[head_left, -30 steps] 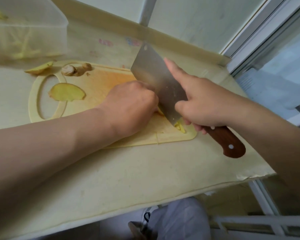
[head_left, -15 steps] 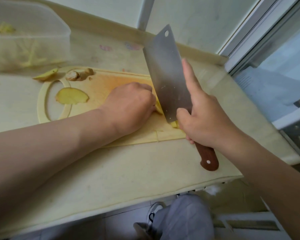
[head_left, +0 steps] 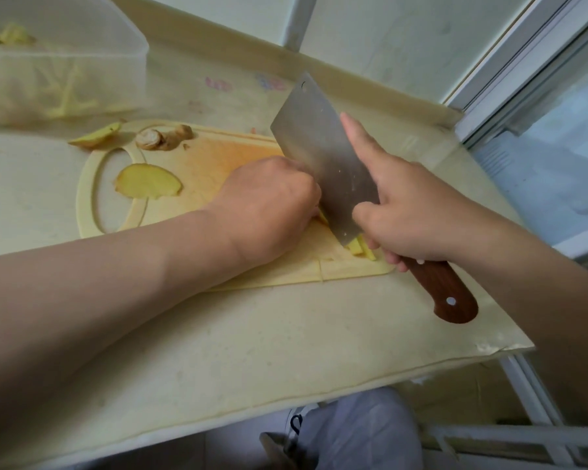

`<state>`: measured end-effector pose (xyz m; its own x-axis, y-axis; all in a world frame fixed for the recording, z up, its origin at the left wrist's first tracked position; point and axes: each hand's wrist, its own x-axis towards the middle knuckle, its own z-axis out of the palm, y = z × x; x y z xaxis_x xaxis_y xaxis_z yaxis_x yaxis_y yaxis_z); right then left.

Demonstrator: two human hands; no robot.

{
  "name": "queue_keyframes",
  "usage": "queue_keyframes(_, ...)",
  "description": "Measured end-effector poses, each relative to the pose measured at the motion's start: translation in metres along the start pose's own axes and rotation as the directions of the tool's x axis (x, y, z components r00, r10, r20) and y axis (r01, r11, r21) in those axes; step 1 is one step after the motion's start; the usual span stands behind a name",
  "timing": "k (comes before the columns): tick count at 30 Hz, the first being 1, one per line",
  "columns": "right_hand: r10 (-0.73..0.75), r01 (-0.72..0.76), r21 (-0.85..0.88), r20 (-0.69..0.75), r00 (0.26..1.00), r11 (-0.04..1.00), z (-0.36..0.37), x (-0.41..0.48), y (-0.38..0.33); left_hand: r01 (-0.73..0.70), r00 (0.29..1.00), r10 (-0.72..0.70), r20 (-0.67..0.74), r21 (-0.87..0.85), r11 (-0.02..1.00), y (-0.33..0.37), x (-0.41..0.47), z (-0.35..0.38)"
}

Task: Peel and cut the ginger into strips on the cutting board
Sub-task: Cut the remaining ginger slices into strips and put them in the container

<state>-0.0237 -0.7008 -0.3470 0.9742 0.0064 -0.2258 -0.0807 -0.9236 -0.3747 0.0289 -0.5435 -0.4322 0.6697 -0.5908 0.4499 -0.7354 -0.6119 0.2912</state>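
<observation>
Where the counter (head_left: 218, 334) runs off to the left, a clear tub (head_left: 82, 52) sits at the back with yellow shreds (head_left: 65, 96) inside. Just in front of it a wedge (head_left: 95, 135) lies on the counter beside the board (head_left: 211, 161), and two brown scraps (head_left: 157, 139) rest on the board's far edge. A peeled slice (head_left: 148, 181) lies flat, partly over the board's handle hole. Toward the middle, the left hand (head_left: 269, 208) is balled up with its fingers curled down on the ginger (head_left: 321, 217), of which only a yellow edge shows, and its knuckles sit against the flat of the cleaver (head_left: 323, 157). The blade stands on edge with its heel down on the board. Cut strips (head_left: 362, 247) lie just right of the heel, near the board's corner. The right hand (head_left: 418, 218) is wrapped round the cleaver where blade meets wooden handle (head_left: 445, 293), forefinger stretched along the steel and thumb pressed to its side.
</observation>
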Motion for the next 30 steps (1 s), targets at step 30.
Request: queue_keyframes(30,-0.048,0.05,0.022,-0.063,0.997,0.999,0.007,-0.009,0.003,-0.007,0.999,0.005,-0.053,-0.041,0.999,-0.002,-0.003,0.0)
